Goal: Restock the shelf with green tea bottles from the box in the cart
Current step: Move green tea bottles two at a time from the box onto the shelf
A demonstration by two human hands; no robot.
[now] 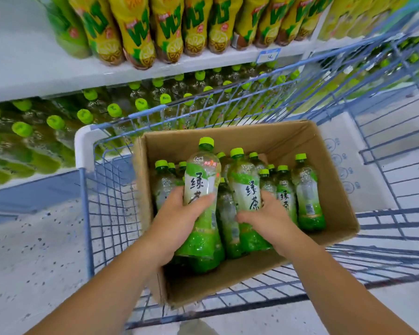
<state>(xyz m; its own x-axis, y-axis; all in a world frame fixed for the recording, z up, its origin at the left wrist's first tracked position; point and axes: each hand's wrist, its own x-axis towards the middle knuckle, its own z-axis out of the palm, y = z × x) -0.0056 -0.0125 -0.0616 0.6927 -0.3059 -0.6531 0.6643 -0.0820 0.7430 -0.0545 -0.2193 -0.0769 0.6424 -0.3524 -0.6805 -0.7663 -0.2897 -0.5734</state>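
Hands in the open brown cardboard box [252, 141]: left hand [179, 221] and right hand [269, 218] each grasp one bottle.

Left hand is wrapped around the middle of a clear plastic green tea bottle with green cap and green-white label [202, 189], the thumb lying across the label. Right hand is curled round a second green tea bottle [246, 189] of the same kind, just beside the first. Both bottles lean a little, and their caps show higher than the caps of the other green tea bottles [309, 197] standing close together in the box. The box sits in the blue wire cart [85, 213]. Behind the cart, the lower white shelf [41, 176] carries rows of green-capped bottles [82, 114]. The upper white shelf [34, 76] carries yellow lemon tea bottles [136, 32] and a small blue price tag [267, 55].
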